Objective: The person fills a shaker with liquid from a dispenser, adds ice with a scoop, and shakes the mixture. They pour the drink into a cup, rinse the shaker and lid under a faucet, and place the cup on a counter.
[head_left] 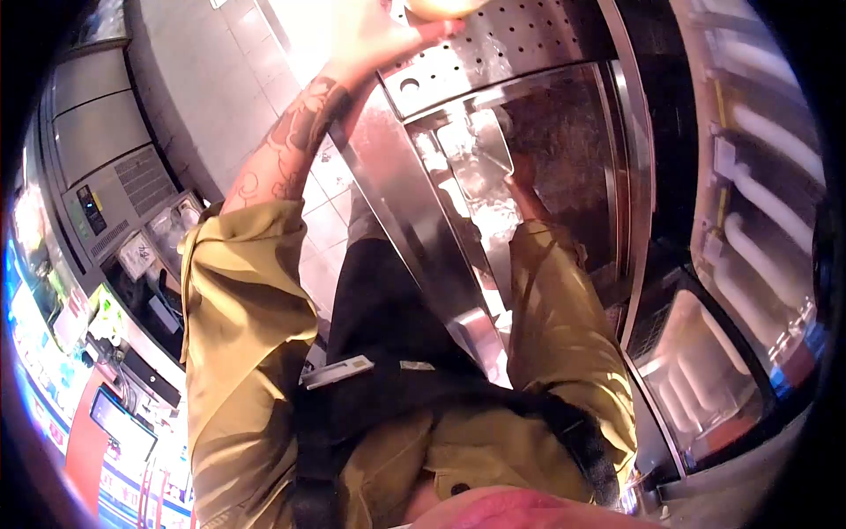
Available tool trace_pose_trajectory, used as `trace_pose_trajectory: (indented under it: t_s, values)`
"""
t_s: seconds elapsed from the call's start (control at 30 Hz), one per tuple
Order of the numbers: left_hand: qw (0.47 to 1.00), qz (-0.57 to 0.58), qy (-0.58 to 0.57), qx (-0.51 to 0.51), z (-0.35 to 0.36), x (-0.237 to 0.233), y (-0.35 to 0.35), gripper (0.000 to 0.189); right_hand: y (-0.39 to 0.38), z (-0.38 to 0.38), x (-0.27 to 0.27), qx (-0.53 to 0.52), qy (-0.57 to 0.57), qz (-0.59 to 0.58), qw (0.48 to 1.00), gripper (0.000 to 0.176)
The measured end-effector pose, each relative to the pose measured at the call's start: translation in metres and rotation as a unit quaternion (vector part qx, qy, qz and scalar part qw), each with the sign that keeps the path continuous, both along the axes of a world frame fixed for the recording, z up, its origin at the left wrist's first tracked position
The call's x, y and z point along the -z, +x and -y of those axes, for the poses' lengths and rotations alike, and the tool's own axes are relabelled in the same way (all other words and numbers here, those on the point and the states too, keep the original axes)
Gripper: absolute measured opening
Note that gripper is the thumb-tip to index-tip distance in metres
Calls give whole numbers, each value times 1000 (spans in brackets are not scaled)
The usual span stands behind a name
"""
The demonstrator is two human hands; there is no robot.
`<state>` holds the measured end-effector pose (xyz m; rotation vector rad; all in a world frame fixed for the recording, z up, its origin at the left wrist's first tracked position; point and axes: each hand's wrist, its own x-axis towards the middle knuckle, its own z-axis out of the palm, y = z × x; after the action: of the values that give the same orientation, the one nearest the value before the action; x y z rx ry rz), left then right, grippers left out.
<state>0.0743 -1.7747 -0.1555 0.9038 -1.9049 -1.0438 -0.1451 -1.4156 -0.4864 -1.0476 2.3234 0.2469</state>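
Fingers (432, 32) of the left hand (374, 40) stretch out beside a rounded, pale item (432, 7), partly cut off at the top of the view; glare hides whether the hand grips it. Just right of this hand lies a perforated metal panel (529, 44). Nearer the body, the right hand (522, 174) is at the edge of a shiny metal piece (480, 150), within the steel surface (410, 212); its grip cannot be made out. Tiled floor (198, 88) shows left of the left hand.
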Motion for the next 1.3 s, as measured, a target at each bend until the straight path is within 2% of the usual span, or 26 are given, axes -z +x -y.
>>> trace_pose_trajectory:
  t_s: [0.1, 0.13, 0.23, 0.27, 0.33, 0.4, 0.47, 0.5, 0.53, 0.57, 0.63, 0.67, 0.77, 0.87, 0.9, 0.97, 1.0, 1.03, 1.17, 1.23, 1.3]
  values:
    - [999, 19, -34, 28, 1, -4, 5, 74, -12, 13, -21, -21, -110, -16, 994, 30]
    - [998, -60, -14, 32, -4, -4, 1, 67, -16, 7, -33, -26, -152, -21, 988, 30]
    - [987, 140, 69, 28, -6, 22, 9, 59, -18, 0, -106, -18, -260, -6, 965, 29]
    - [974, 205, 93, 27, -3, 31, 12, 61, -20, -5, -133, -13, -341, 29, 940, 27]
    - [932, 344, 91, 64, 5, 45, 20, 65, -20, -16, -176, -9, -353, 15, 935, 28]
    - [920, 330, 160, 136, 10, 48, 18, 61, -13, -16, -233, -29, -370, -11, 929, 28]
    - [910, 319, 196, 176, 8, 48, 19, 56, 4, -9, -313, 17, -336, 30, 941, 29]
    - [926, 288, 185, 159, 3, 42, 20, 54, 4, -11, -338, -27, -332, -9, 943, 25]
    - [950, 251, 143, 116, -9, 38, 23, 53, 11, -6, -371, -39, -360, 5, 932, 25]
    - [968, 212, 109, 79, -13, 32, 23, 52, 8, -10, -388, -4, -342, 38, 939, 24]
    - [994, 106, -22, -31, -15, 18, 16, 54, 15, 5, -446, -9, -307, 38, 951, 24]
    - [993, 68, -69, -64, -15, 13, 13, 56, 23, 17, -474, -18, -335, 67, 940, 26]
    - [996, -6, -79, -49, -9, 15, 4, 66, 18, 35, -520, -48, -306, 65, 949, 27]
    - [992, -99, 41, 62, 1, 33, 4, 72, 24, 75, -549, -35, -403, 136, 904, 29]
    - [984, -131, 81, 90, -3, 26, 5, 74, 25, 86, -566, -30, -341, 117, 932, 29]
    - [960, -196, 156, 122, -14, 8, 1, 76, 20, 106, -577, -31, -282, 78, 956, 28]
    - [952, -250, 114, 134, -15, 5, -2, 73, 18, 112, -579, -54, -296, 76, 951, 27]
    - [964, -197, 119, 130, -15, 0, 1, 71, 16, 118, -579, -76, -309, 75, 945, 26]
    - [985, -146, 59, 73, -16, -20, 4, 69, 4, 133, -592, -109, -289, 81, 948, 25]
    - [973, -201, 85, 76, -16, -13, 1, 72, 1, 139, -604, -125, -284, 77, 948, 25]
    - [986, -123, 98, 63, -17, -20, 4, 73, -5, 144, -611, -177, -313, 83, 929, 24]
